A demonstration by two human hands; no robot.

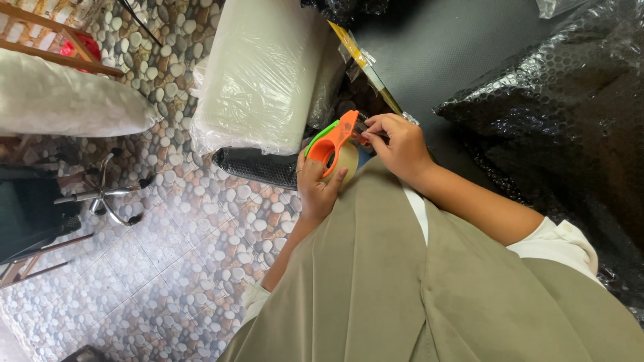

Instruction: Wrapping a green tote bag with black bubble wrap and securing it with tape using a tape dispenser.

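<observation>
Orange and green plastic tape dispenser (333, 139) with its clear tape roll sits at your lap, gripped by your left hand (316, 188), so your right hand (400, 144), fingers pinching near its blade, could get cut if it slips.

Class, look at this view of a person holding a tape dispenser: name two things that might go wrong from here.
1. The right hand pinches at the front end of the orange tape dispenser, where such tools usually carry a cutting edge; fingertips could get nicked.
2. The left hand grips the dispenser in mid-air, unsupported; it might slip or twist while the tape is pulled.
</observation>
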